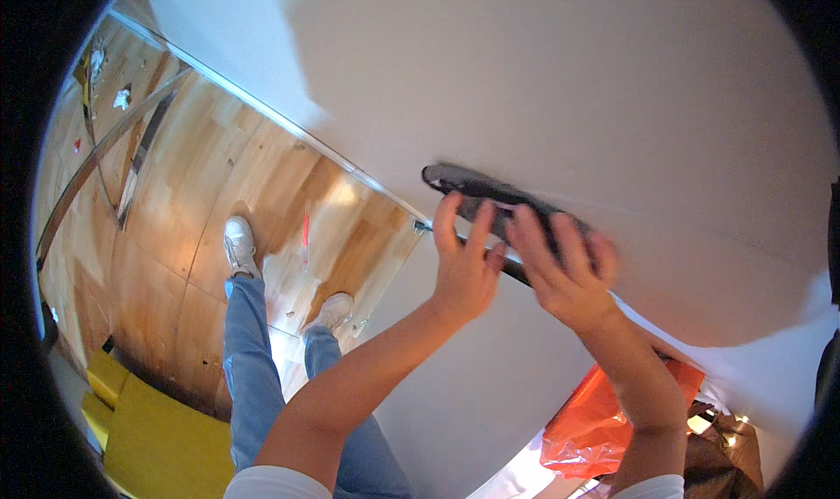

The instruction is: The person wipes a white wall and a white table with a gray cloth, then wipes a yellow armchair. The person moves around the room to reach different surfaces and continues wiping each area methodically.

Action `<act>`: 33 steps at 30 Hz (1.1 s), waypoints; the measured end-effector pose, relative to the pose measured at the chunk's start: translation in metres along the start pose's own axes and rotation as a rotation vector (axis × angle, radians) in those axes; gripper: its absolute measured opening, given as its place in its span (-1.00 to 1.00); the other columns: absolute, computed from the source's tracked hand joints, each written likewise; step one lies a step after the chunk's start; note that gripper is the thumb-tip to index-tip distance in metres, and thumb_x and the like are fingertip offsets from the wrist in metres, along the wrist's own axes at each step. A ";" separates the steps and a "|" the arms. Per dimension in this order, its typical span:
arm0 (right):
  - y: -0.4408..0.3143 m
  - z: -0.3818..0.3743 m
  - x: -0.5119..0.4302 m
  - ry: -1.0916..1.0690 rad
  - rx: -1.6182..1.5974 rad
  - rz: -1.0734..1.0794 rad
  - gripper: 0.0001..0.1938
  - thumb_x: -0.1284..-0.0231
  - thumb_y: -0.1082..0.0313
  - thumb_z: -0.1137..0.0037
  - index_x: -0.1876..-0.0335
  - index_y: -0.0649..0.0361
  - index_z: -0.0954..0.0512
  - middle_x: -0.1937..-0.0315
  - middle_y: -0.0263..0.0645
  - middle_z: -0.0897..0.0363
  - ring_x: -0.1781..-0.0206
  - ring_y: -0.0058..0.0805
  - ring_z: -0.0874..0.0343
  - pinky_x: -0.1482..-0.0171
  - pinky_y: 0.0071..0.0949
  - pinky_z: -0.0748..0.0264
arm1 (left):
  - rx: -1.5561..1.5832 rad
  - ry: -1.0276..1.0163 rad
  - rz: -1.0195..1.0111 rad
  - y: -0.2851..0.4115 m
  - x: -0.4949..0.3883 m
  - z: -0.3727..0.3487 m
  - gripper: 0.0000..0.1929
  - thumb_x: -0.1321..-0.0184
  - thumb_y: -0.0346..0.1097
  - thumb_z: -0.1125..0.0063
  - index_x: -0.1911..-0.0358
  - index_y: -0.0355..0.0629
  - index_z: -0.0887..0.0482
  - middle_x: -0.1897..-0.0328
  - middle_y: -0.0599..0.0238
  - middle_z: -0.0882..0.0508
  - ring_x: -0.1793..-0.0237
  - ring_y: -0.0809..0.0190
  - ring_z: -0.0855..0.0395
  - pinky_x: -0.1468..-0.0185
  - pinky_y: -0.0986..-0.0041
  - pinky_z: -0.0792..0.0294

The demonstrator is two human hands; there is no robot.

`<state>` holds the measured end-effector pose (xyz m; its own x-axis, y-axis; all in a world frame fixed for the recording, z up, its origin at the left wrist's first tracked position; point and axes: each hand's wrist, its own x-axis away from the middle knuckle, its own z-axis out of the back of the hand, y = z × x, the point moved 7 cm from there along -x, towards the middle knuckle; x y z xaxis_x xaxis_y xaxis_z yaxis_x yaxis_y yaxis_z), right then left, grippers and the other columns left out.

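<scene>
Beside the pale wall panel [558,92], both my hands are on a long, dark, flat object [485,183] with a rounded end; its exact kind is not clear. My left hand [466,263] has its fingers bent over the lower edge near the rounded left end. My right hand [564,269], blurred, lies with spread fingers over the right part. Part of the object is hidden behind my fingers. A thin dark strip [515,269] runs below it, along the top edge of a grey panel [485,368]. Whether either hand grips the object cannot be told.
White trim [289,126] runs between wall and wood floor [216,151]. A red, pen-like item [306,236] lies near my feet. A curved metal frame [98,151] stands at left, a yellow padded object [164,433] at lower left. An orange-red plastic bag [584,427] is under my right forearm.
</scene>
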<state>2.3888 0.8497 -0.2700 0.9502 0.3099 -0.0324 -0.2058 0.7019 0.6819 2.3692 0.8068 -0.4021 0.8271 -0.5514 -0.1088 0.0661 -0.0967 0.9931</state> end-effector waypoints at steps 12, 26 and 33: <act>0.095 0.116 -0.076 0.170 0.076 -0.184 -0.72 -0.14 0.21 -0.10 0.03 -0.02 -0.62 -0.14 -0.51 -0.51 -0.17 -0.42 -0.38 -0.08 -0.33 -0.23 | -0.192 0.072 -0.272 0.156 -0.077 0.068 -0.39 -0.06 -0.42 -0.20 -0.27 -0.12 -0.36 -0.33 -0.12 -0.11 -0.30 -0.27 -0.06 -0.31 -0.01 -0.01; 0.171 0.210 -0.140 0.501 0.108 -0.515 -0.80 -0.07 0.28 -0.19 0.15 -0.07 -0.65 -0.11 -0.44 -0.53 -0.07 -0.38 -0.39 0.00 -0.29 -0.24 | -0.540 0.214 -0.799 0.329 -0.169 0.155 -0.49 0.13 -0.38 -0.33 -0.01 0.21 -0.62 -0.19 0.16 -0.30 -0.18 -0.08 -0.23 -0.20 0.04 -0.17; 0.100 0.140 -0.187 0.210 -0.219 -0.400 -0.73 -0.09 0.37 -0.09 0.06 0.07 -0.61 -0.15 -0.27 -0.46 -0.04 -0.21 -0.43 0.08 -0.21 -0.35 | -0.622 -0.116 -0.337 0.214 -0.154 0.215 -0.34 -0.08 -0.26 -0.30 -0.30 0.11 -0.33 -0.32 0.01 -0.20 -0.29 -0.14 -0.16 -0.28 0.01 -0.13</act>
<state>2.2234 0.7722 -0.0935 0.9017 0.0952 -0.4218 0.0999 0.9032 0.4175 2.1361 0.6926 -0.1818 0.6430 -0.6628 -0.3836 0.6422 0.1938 0.7416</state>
